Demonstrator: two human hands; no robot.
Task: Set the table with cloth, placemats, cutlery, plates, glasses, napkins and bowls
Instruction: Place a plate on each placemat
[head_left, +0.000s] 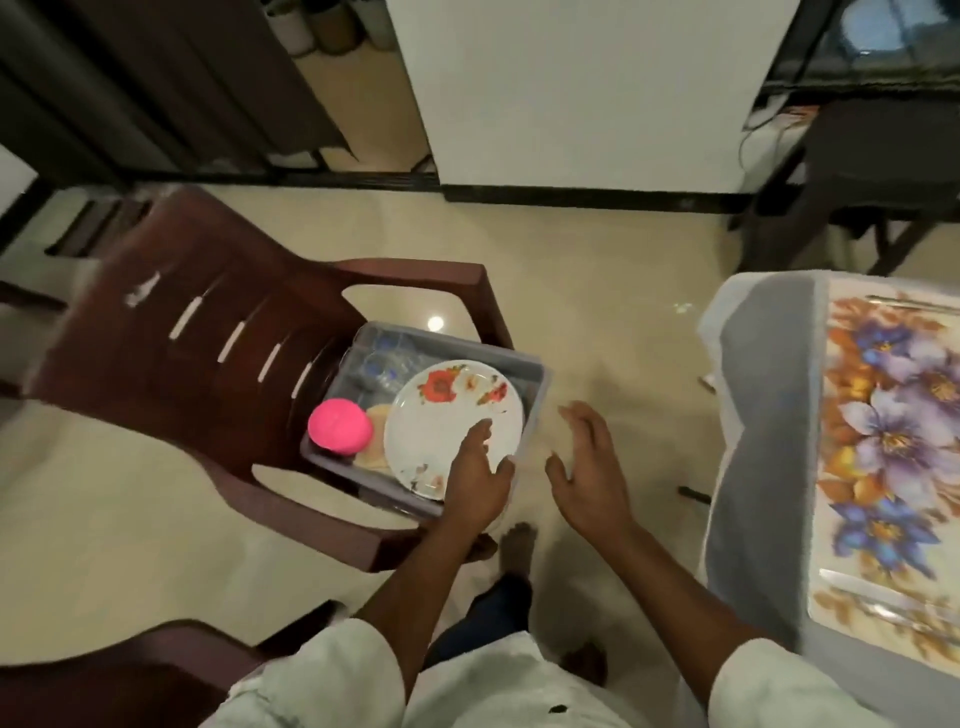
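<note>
A grey plastic tub (535, 395) sits on the seat of a brown plastic chair (171, 353). On top of its contents lies a white plate (447, 415) with red flowers. Beside the plate are an upturned pink bowl (340, 427), a beige item and clear glasses (382, 364) at the tub's far end. My left hand (475, 480) rests on the plate's near edge, fingers straight, thumb at the rim. My right hand (589, 467) hovers open above the floor, right of the tub. At the right, the table carries a grey cloth (758, 415) and a floral placemat (888, 441) with cutlery (883, 595) on it.
A second brown chair (104, 675) is at the bottom left. A dark chair (857, 171) stands at the back right beside a white wall. Glossy cream floor lies between the chair and the table. My bare feet are below my hands.
</note>
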